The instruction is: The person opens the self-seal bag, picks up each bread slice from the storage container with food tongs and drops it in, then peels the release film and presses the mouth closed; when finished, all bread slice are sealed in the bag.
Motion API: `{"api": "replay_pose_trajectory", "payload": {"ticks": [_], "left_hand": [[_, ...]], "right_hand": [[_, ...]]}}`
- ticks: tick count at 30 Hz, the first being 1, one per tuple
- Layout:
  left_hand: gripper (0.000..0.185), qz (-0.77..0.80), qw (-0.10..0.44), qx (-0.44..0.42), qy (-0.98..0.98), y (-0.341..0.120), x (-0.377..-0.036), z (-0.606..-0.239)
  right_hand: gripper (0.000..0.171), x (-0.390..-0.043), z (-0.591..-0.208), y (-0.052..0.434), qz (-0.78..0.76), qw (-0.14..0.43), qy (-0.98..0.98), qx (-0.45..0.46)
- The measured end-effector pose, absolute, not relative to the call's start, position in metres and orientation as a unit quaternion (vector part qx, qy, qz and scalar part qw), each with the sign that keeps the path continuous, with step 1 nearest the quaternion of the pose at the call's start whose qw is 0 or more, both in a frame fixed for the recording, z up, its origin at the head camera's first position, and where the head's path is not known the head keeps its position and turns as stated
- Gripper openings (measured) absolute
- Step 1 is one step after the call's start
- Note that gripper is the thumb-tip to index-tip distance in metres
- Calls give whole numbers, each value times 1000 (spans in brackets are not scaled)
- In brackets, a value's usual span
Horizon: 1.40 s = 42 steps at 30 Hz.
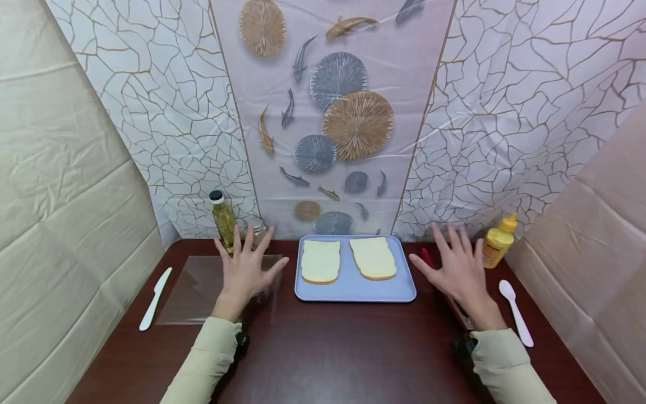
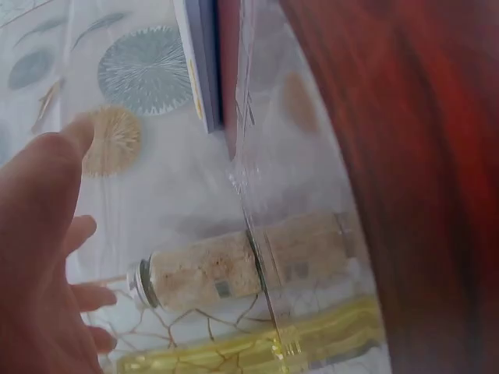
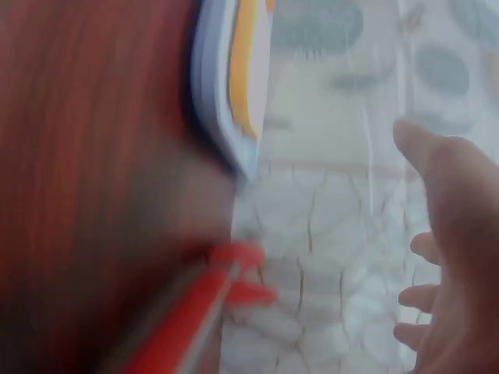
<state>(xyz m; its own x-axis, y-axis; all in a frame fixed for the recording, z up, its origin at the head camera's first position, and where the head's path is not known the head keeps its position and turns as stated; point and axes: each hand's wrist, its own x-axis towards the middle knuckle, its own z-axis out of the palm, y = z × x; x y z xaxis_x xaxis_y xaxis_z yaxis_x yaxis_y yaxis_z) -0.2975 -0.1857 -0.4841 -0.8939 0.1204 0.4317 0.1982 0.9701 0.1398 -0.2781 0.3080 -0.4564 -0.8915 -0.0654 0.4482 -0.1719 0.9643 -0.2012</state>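
Observation:
My left hand (image 1: pixel 244 275) hovers with spread fingers over a clear plastic sheet (image 1: pixel 194 292), holding nothing. Just beyond its fingertips stand a bottle of yellow oil (image 1: pixel 222 221) with a dark cap and a small jar (image 2: pixel 203 273) of pale powder. My right hand (image 1: pixel 461 278), likewise spread and holding nothing, is above a long tool with red ends (image 3: pixel 175 335), which it partly hides. Between the hands lies a light blue tray (image 1: pixel 353 293). Two bread slices rest on it, one at left (image 1: pixel 321 261) and a tilted one at right (image 1: pixel 373 258).
A white plastic knife (image 1: pixel 155 298) lies at the table's left edge. At right are a yellow squeeze bottle (image 1: pixel 497 244) and a white plastic spoon (image 1: pixel 516 313). Patterned cloth (image 1: pixel 323 185) rises behind the dark red table (image 1: pixel 348 353), with beige cloth walls at both sides.

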Motion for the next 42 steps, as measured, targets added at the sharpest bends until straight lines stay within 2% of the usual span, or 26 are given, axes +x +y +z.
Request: {"api": "replay_pose_trajectory", "payload": {"ticks": [5,8,15,21,27,35,38,42], "left_hand": [[78,-128,211,-100,-964,-200,-291,-481],[74,-139,216,-115,-960,-209,-287,-482],[52,-137,240,-165,-947,-229,-277,-486],[39,-144,205,-179,-951,-237,-269,-488],[38,-145,173,-184,-957,-240,-262,-493],[49,-168,72,-193,-964,-234,-261,-504],[51,-161,42,-191,-967,-234,-262,-506],[45,-154,29,-181,-971,-235,-264,-508]], "right_hand": [[78,-276,-466,265,167,252,-941,150],[68,-272,-475,230,203,240,-930,189],[54,-256,-481,136,311,124,-897,290],[46,-250,-481,71,355,27,-870,342],[49,-255,-492,34,316,-21,-880,354],[63,-258,-495,11,224,-90,-901,361],[64,-255,-495,9,179,-95,-905,374],[60,-253,-496,9,158,-84,-907,380]]}}
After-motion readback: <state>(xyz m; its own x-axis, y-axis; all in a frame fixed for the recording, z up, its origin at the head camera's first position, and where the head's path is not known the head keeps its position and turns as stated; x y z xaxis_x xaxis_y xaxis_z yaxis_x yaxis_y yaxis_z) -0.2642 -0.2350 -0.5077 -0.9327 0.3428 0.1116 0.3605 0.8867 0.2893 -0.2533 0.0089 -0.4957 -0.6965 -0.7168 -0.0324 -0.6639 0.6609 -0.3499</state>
